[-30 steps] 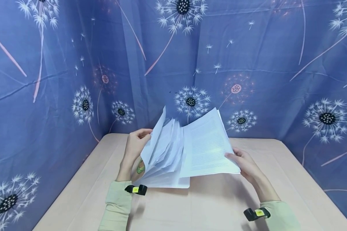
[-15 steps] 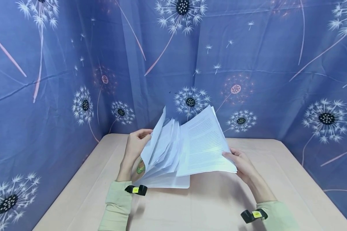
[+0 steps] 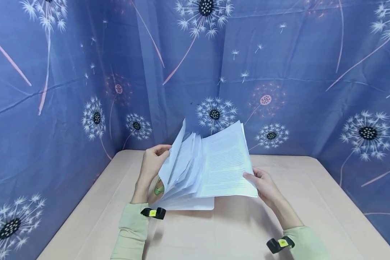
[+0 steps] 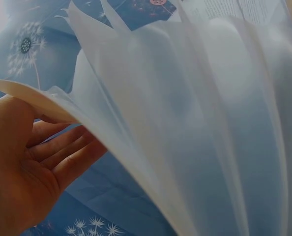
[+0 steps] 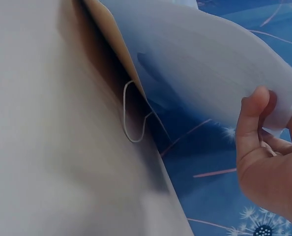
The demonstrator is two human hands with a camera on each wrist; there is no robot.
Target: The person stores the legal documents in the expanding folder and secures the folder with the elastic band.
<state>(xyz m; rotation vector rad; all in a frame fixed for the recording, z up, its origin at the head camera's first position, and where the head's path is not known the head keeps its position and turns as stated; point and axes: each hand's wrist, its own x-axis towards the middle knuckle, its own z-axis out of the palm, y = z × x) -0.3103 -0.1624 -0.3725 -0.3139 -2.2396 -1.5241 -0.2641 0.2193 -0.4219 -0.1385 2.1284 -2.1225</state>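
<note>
In the head view a file folder stands partly open, its clear plastic sleeves fanned out. My left hand grips the folder's raised left cover between thumb and fingers. A sheaf of printed papers slants to the right of the sleeves, held above the table. My right hand pinches its lower right edge, thumb on top. The sheaf's left edge meets the sleeves; whether it lies inside one, I cannot tell. The right wrist view shows the same right hand holding the sheets' corner.
A pale table lies under the folder, whose bottom cover rests near its middle. Blue dandelion-print curtains hang behind and at the sides. In the right wrist view a thin white loop hangs by a tan edge.
My right hand has moved left, carrying the papers closer to the sleeves. They dipped and turned slightly on the way. My left hand and the cover have stayed in place.
</note>
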